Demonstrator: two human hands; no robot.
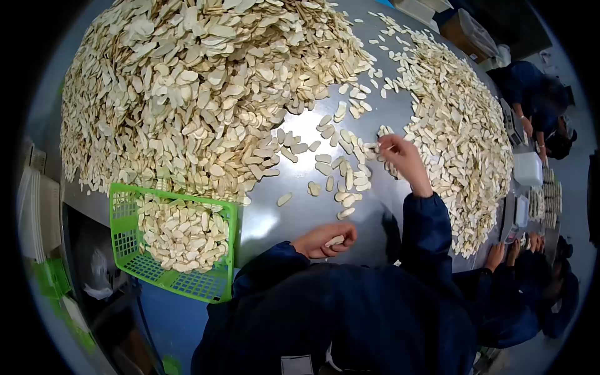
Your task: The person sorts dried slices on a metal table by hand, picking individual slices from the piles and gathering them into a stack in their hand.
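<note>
My left hand [326, 241] is close to my body over the table's near edge, its fingers curled around a pale oval slice [335, 240], seemingly a dried root. Farther right, my right hand [405, 161] reaches over the metal table, thumb and fingertips pinched together at a pale slice [371, 145]. Below and left of those fingertips lie scattered loose slices [347, 181], some overlapping. Whether my left palm hides more slices, I cannot tell.
A large heap of slices [206, 81] covers the table's left side; another heap [462, 131] spreads along the right. At the near left edge, a green plastic basket [234, 244] holds more slices. Co-workers' hands [515, 250] and a white container [528, 169] are at the far right.
</note>
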